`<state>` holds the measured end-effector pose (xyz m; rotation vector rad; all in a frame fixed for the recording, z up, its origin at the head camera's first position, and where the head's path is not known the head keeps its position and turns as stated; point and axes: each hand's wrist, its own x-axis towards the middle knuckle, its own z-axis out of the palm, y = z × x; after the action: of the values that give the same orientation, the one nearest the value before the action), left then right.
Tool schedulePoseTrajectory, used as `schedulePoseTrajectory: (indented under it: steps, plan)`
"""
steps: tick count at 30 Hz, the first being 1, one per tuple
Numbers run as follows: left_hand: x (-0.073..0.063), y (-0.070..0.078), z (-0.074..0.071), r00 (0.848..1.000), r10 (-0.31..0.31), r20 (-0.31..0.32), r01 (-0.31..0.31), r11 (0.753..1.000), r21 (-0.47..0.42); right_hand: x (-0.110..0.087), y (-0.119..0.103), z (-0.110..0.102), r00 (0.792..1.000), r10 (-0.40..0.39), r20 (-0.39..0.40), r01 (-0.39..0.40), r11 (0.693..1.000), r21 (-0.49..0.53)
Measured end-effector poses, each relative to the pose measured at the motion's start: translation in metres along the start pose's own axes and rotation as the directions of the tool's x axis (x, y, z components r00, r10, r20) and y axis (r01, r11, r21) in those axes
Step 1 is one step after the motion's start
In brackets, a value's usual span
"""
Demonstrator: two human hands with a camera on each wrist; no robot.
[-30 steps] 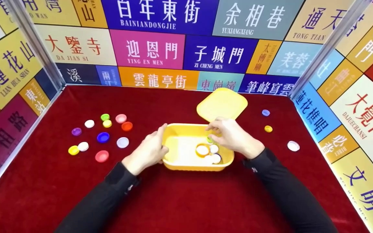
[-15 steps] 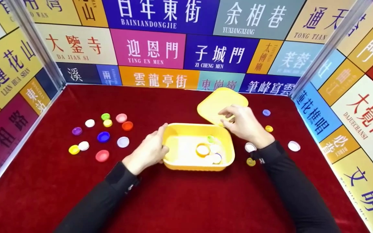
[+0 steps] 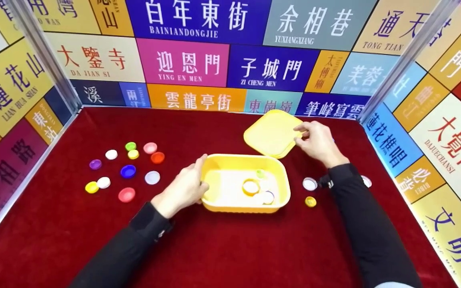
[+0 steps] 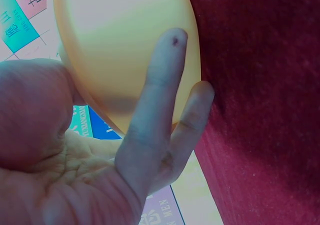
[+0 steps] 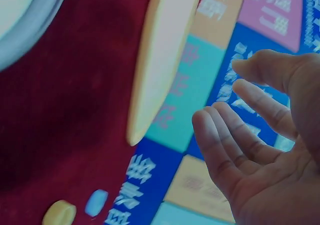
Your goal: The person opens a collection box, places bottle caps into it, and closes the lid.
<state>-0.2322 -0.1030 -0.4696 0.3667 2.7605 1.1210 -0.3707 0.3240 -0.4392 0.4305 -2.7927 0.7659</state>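
My left hand point(image 3: 184, 184) grips the left end of a yellow plastic box point(image 3: 230, 162), thumb at the rim and fingers point(image 4: 165, 70) along the outer wall. Inside, toward the right, lie an orange-rimmed cap point(image 3: 250, 193), a green cap point(image 3: 260, 173) and white caps point(image 3: 268, 197). Over the right edge of the yellow lid point(image 3: 270, 134) hovers my right hand point(image 3: 318, 142), fingers loosely bent and nothing between them. The right wrist view has a blue-purple cap point(image 5: 96, 202) and a yellow cap point(image 5: 59, 213) on the cloth; in the head view that hand mostly hides them.
Several coloured bottle caps lie scattered at left, among them a blue cap point(image 3: 128, 171) and a red cap point(image 3: 127, 195). Right of the box are a white cap point(image 3: 309, 184) and a yellow cap point(image 3: 310, 201). Printed panels point(image 3: 186, 64) wall in the red cloth point(image 3: 222, 248).
My right hand has left the box's inside and moved right and away, past the lid. A white and a yellow cap have come into view beside the box. The left hand stays put.
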Motion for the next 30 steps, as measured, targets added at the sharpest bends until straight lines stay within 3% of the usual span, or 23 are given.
schedulePoseTrajectory:
  steps: [8,14,23,30]
  plan:
    - [-0.001,-0.001,0.001,1.0,0.017,-0.005,-0.017,1.0,-0.014,0.012,0.042,-0.001,0.994,0.105,-0.028,-0.105,0.994,0.009]
    - [0.0,0.0,0.0,1.0,0.013,-0.004,-0.013,1.0,-0.015,0.016,0.061,0.003,0.983,0.184,-0.01,-0.184,0.983,-0.015]
    - [0.001,0.0,0.0,1.0,-0.003,0.001,0.003,1.0,-0.016,0.02,0.076,0.008,0.962,0.268,0.05,-0.265,0.962,-0.063]
    - [0.001,-0.001,-0.001,1.0,0.017,-0.006,-0.017,1.0,-0.011,0.021,0.08,0.008,0.955,0.262,0.142,-0.243,0.96,-0.139]
